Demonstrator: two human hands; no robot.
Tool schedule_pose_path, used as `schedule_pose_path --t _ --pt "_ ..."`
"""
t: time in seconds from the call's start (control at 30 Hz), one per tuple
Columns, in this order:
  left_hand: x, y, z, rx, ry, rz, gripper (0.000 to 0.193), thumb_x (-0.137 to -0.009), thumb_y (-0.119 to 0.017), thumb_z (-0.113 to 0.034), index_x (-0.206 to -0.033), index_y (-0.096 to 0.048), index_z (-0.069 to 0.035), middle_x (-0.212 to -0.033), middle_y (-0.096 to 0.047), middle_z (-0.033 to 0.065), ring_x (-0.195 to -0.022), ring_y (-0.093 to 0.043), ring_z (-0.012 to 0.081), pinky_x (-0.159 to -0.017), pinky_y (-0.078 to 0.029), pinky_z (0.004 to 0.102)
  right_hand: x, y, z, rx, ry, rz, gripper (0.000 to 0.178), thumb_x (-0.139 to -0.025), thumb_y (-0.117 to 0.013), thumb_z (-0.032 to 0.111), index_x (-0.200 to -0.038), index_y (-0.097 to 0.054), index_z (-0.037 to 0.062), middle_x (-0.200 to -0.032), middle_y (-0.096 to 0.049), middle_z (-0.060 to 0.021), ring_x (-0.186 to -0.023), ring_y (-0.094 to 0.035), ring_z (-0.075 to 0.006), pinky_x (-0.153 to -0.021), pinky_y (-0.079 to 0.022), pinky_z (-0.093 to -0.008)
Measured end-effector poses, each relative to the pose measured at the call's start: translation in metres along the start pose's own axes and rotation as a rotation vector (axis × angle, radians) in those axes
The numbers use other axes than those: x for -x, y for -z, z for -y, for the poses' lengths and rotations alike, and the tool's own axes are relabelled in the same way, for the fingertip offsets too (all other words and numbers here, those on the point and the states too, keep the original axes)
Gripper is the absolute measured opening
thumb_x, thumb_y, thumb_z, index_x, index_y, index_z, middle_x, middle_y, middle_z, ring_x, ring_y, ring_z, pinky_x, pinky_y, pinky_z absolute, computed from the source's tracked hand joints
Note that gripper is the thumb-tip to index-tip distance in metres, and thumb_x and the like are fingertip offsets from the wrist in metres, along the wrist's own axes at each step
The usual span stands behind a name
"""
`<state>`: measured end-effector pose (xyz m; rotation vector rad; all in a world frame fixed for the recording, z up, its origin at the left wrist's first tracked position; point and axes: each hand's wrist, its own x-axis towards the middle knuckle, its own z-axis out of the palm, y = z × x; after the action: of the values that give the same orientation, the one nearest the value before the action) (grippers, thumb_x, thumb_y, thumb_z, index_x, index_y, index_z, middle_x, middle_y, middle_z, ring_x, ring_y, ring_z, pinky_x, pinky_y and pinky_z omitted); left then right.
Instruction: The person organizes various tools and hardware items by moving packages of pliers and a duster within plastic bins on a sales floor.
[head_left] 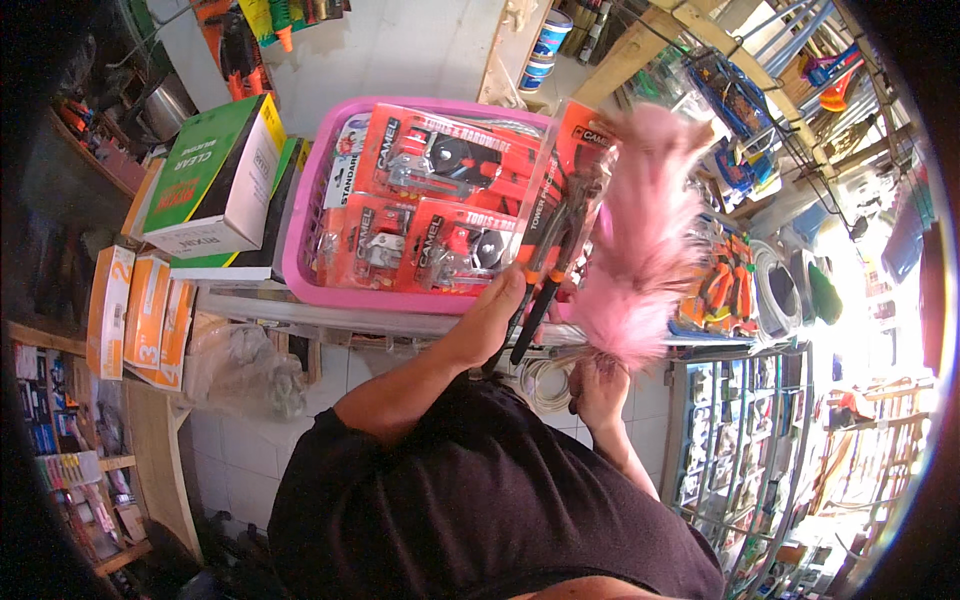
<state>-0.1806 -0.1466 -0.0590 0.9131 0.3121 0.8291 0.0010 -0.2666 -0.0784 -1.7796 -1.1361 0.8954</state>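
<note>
My left hand (492, 318) is closed round the lower part of a carded pair of pincers (572, 222), the thumb lying against the pack. The pincers have dark jaws and black handles with orange bands, and stand upright in front of the basket's right side. In my right hand (600, 392) is the handle end of a pink feather duster (645, 270). Its fluffy head rises beside the pincers, and some feathers overlap the pack's edge. The pink plastic basket (298, 262) holds several red-carded tool packs (455, 160) lying flat.
Left of the basket stands a green, black and white carton (205, 185), with orange boxes (140, 315) and a crumpled clear plastic bag (245, 370) nearby. Orange-handled tools (725, 285) and coiled hose (775, 285) lie at the right. A display rack (735, 430) stands below them.
</note>
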Motion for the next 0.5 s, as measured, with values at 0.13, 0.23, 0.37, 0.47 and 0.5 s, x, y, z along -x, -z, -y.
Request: schedule_pose_path --t 0.13,0.23,0.37,0.47,0.5 --pt "-0.007 -0.001 -0.006 0.059 -0.024 -0.138 0.049 -0.097 -0.024 -0.044 -0.118 -0.045 -0.006 -0.087 -0.056 0.0046 -0.071 -0.055 0.0104 -0.062 -0.046 0.0232 -0.014 -0.007 0.012 0.365 0.773 -0.095 0.019 -0.085 -0.055 0.017 -0.083 -0.056 -0.0014 -0.075 -0.057 -0.0118 -0.048 -0.051 -0.0171 -0.044 -0.039 -0.0297" --pt "-0.019 0.002 -0.009 0.152 -0.058 0.020 0.048 -0.097 -0.024 -0.042 -0.119 -0.047 -0.007 -0.091 -0.056 0.0014 -0.081 -0.057 0.0102 -0.069 -0.046 0.0247 -0.005 -0.002 0.025 -0.350 0.001 0.025 0.016 -0.083 -0.057 0.014 -0.084 -0.056 -0.0024 -0.070 -0.057 -0.0095 -0.048 -0.051 -0.0142 -0.045 -0.039 -0.0262" --pt "-0.036 -0.008 -0.001 0.333 -0.099 -0.090 0.050 -0.096 -0.029 -0.044 -0.126 -0.042 -0.006 -0.110 -0.054 0.0071 -0.096 -0.054 0.0153 -0.084 -0.046 0.0317 -0.005 -0.006 0.011 -0.019 0.373 0.004 0.019 -0.087 -0.055 0.018 -0.079 -0.053 0.0007 -0.055 -0.049 -0.0038 -0.045 -0.046 -0.0100 -0.041 -0.035 -0.0236" --pt "-0.038 0.002 -0.003 0.249 -0.037 -0.091 0.048 -0.096 -0.030 -0.044 -0.123 -0.046 -0.009 -0.101 -0.057 0.0024 -0.090 -0.056 0.0106 -0.079 -0.047 0.0262 0.001 -0.011 0.035 -0.293 0.040 0.049 0.017 -0.082 -0.058 0.016 -0.084 -0.057 -0.0016 -0.058 -0.055 -0.0054 -0.051 -0.052 -0.0130 -0.047 -0.040 -0.0266" --pt "-0.037 0.005 -0.004 0.250 -0.075 -0.027 0.049 -0.095 -0.032 -0.045 -0.123 -0.046 -0.009 -0.104 -0.058 0.0032 -0.090 -0.056 0.0117 -0.080 -0.047 0.0270 0.002 -0.009 0.040 -0.260 -0.061 0.078 0.018 -0.080 -0.056 0.013 -0.087 -0.058 -0.0034 -0.062 -0.058 -0.0067 -0.053 -0.054 -0.0134 -0.049 -0.042 -0.0270"
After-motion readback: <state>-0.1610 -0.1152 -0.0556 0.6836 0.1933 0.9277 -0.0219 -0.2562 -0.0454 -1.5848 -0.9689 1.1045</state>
